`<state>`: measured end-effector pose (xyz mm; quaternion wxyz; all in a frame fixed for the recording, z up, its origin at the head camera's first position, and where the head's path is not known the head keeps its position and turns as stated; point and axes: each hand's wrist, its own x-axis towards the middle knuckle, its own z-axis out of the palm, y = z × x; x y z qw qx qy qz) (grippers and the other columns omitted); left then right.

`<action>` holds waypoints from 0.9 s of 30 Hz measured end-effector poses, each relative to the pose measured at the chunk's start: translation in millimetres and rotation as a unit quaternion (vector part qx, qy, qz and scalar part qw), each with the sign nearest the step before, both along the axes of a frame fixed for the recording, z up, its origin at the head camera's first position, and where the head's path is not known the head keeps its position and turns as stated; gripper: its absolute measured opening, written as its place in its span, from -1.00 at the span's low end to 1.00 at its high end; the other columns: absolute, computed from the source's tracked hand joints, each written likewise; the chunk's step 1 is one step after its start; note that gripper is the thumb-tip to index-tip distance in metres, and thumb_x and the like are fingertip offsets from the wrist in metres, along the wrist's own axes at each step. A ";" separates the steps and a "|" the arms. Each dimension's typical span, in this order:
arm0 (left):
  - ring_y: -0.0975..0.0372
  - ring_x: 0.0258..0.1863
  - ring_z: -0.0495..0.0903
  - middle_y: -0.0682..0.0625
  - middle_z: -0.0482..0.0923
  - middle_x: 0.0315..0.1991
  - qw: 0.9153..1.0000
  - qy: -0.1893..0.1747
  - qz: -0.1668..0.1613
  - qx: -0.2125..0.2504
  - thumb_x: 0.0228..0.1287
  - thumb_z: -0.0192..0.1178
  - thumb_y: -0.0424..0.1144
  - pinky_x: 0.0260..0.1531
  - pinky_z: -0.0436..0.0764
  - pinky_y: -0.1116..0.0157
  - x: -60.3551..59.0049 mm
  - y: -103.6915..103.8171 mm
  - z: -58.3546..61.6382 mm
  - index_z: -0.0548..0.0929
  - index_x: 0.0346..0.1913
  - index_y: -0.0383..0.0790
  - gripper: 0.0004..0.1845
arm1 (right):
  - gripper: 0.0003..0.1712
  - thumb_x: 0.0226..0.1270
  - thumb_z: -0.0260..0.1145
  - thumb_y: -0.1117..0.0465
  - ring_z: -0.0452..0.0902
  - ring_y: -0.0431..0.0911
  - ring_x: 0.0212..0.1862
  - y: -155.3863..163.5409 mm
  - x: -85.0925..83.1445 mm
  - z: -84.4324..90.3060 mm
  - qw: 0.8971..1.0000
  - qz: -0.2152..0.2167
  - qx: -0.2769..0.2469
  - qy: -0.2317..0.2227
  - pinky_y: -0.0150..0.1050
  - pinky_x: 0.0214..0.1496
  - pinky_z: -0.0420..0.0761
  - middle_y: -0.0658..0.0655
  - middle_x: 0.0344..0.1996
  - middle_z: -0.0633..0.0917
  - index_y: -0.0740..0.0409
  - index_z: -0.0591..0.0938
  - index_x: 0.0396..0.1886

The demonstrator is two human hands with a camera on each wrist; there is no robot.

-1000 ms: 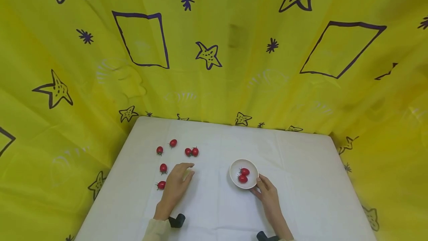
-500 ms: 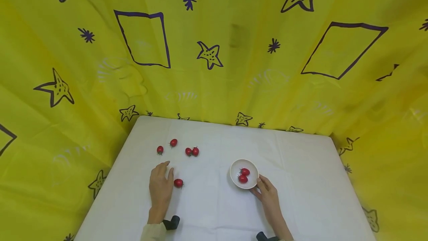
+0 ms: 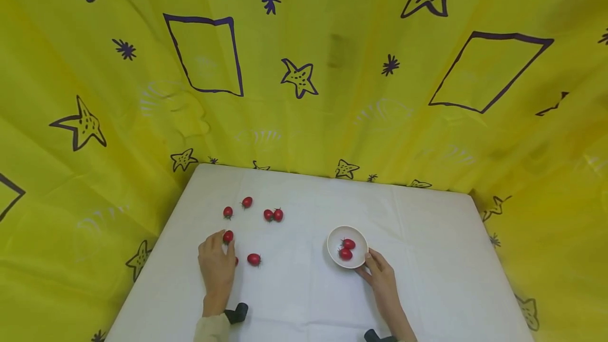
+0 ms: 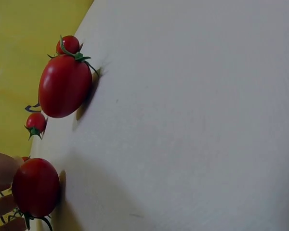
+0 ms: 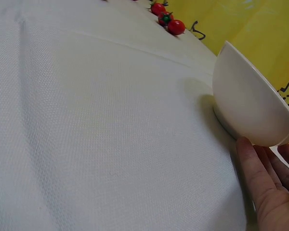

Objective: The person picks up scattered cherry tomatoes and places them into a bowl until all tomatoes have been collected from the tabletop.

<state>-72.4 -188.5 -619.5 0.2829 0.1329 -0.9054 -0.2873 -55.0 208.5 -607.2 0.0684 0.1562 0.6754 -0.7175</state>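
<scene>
In the head view my left hand (image 3: 216, 265) has its thumb and index finger on either side of a red cherry tomato (image 3: 228, 236), pinching it at the fingertips. A second cherry tomato (image 4: 36, 187) lies beside the thumb, partly hidden by it from above. Just to the right is another cherry tomato (image 3: 254, 259). My right hand (image 3: 381, 278) holds a small white bowl (image 5: 250, 101) by its right side, thumb at the rim and fingers under the wall. Inside the bowl are two cherry tomatoes (image 3: 345, 253).
Several more cherry tomatoes lie farther back on the left, among them a touching pair (image 3: 278, 215), one at the left (image 3: 228, 212) and one behind (image 3: 247, 202). A white cloth covers the table (image 3: 427, 236). Yellow patterned curtains (image 3: 304, 120) enclose its back and sides.
My left hand has moved left, uncovering the right-hand cherry tomato, and has closed its fingertips on another, which has shifted and turned slightly. The right hand and bowl have stayed put.
</scene>
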 end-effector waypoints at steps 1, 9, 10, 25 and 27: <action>-0.30 0.04 0.55 -0.39 0.65 0.05 1.000 -0.014 0.004 0.001 0.26 0.45 -0.36 -0.03 0.55 -0.22 0.5 -1.1 0.2 0.65 0.13 -0.43 -0.59 | -0.38 0.69 0.10 0.08 0.62 -0.40 0.07 -0.1 0.1 -0.2 1.000 0.000 0.000 0.000 -0.29 0.20 0.70 0.47 0.49 0.38 0.40 0.32 0.51; -0.30 0.10 0.53 -0.40 0.67 0.07 0.997 -0.080 0.021 0.003 0.31 0.41 -0.24 -0.02 0.51 -0.24 -0.1 -6.3 0.8 0.63 0.19 -0.40 -0.54 | -0.37 0.69 0.11 0.07 0.62 -0.37 0.09 0.3 0.5 -1.2 1.000 -0.003 0.000 0.005 -0.28 0.19 0.71 0.48 0.48 0.38 0.42 0.34 0.50; -0.30 0.11 0.53 -0.40 0.67 0.07 0.996 -0.082 0.021 0.004 0.31 0.41 -0.23 -0.01 0.51 -0.24 -0.8 -6.5 0.8 0.64 0.18 -0.39 -0.55 | -0.37 0.69 0.11 0.07 0.62 -0.38 0.09 0.3 0.4 -1.3 1.000 -0.001 0.001 0.005 -0.27 0.19 0.71 0.47 0.49 0.38 0.41 0.33 0.50; -0.27 0.07 0.56 -0.38 0.69 0.05 0.997 -0.079 0.011 0.013 0.33 0.38 -0.28 0.02 0.51 -0.22 -2.8 -7.1 -0.4 0.66 0.15 -0.39 -0.61 | -0.38 0.69 0.11 0.06 0.61 -0.39 0.08 0.6 -0.8 -1.8 1.000 0.001 0.005 -0.002 -0.30 0.21 0.70 0.42 0.49 0.39 0.38 0.34 0.51; -0.26 0.07 0.57 -0.37 0.69 0.06 0.997 -0.073 -0.002 0.021 0.32 0.39 -0.31 0.07 0.52 -0.23 -2.3 -5.9 0.4 0.66 0.16 -0.39 -0.60 | -0.38 0.69 0.10 0.07 0.61 -0.40 0.07 0.6 -0.7 -2.1 1.000 0.001 0.006 -0.003 -0.30 0.21 0.70 0.42 0.49 0.39 0.38 0.34 0.51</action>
